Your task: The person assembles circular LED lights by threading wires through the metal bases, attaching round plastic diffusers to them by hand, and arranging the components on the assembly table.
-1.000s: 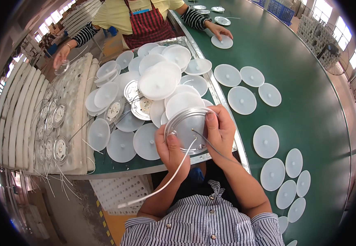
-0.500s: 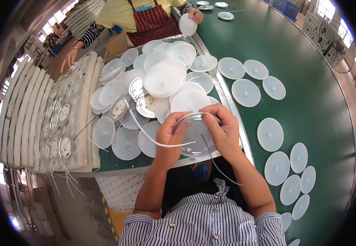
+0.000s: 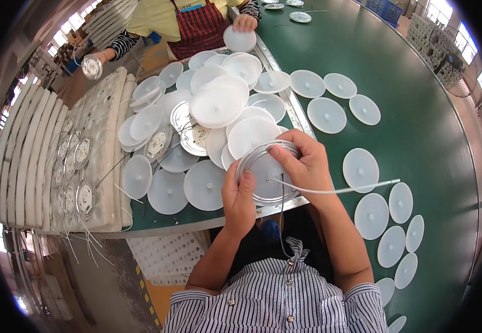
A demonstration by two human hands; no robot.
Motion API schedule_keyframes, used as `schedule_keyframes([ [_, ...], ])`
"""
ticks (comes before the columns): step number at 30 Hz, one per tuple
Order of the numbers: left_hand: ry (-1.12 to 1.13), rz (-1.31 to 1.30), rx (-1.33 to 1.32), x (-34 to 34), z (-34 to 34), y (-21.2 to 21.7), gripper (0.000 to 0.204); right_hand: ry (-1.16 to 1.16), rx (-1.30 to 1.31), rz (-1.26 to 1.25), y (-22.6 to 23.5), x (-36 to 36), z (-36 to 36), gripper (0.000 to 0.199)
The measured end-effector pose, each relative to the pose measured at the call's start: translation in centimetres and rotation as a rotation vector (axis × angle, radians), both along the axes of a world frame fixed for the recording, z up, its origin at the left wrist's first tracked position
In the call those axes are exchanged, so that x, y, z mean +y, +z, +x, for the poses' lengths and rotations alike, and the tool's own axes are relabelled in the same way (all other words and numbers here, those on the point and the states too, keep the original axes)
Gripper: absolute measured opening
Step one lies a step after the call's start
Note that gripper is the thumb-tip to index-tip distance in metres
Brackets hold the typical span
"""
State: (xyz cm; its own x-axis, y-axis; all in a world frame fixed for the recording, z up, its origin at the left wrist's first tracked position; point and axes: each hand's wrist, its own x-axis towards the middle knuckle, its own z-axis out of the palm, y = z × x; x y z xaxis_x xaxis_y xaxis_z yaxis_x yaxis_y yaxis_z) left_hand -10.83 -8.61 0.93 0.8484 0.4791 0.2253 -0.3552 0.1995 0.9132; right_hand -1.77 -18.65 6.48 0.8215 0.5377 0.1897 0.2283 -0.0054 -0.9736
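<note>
Between both hands I hold a round lamp disc with a clear ringed rim, its back facing me. My left hand grips its left edge, thumb on the rim. My right hand grips the upper right edge, thumb pressed on the rim. A white cable runs from the disc's middle out to the right across my right wrist. A thin grey wire hangs down from it. Just beyond lies a heap of frosted white round covers, with a few open lamp discs with circuit boards among them.
White foam trays with wired lamp discs stand at the left. Frosted covers lie spread on the green table to the right. A metal rail borders the heap. Across from me, a co-worker holds a lamp disc and a cover.
The disc has turned in my hands; its white cable has swung from left to right. The co-worker's one hand has lifted a lamp disc from the foam tray.
</note>
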Motion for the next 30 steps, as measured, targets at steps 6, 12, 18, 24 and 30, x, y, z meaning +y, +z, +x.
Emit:
schedule_keyframes([
  [6,0.094,0.027,-0.146,-1.3,-0.2,0.0,0.047,-0.114,0.005,0.109,-0.7,0.1,-0.4,0.018],
  [12,0.347,0.081,-0.214,-2.6,0.5,0.3,0.034,-0.116,0.042,0.235,-0.6,0.3,-1.0,0.019],
  [18,0.469,0.011,-0.197,-2.3,0.9,2.0,0.023,-0.186,-0.03,0.365,-1.3,1.3,-1.6,0.021],
  [24,0.472,-0.061,-0.21,-0.9,1.0,3.6,0.015,-0.277,0.076,0.617,-2.3,3.2,-3.0,0.02],
  [30,0.286,-0.163,-0.144,1.3,1.1,4.0,0.013,-0.326,0.179,0.654,-4.0,4.2,-3.5,0.022],
])
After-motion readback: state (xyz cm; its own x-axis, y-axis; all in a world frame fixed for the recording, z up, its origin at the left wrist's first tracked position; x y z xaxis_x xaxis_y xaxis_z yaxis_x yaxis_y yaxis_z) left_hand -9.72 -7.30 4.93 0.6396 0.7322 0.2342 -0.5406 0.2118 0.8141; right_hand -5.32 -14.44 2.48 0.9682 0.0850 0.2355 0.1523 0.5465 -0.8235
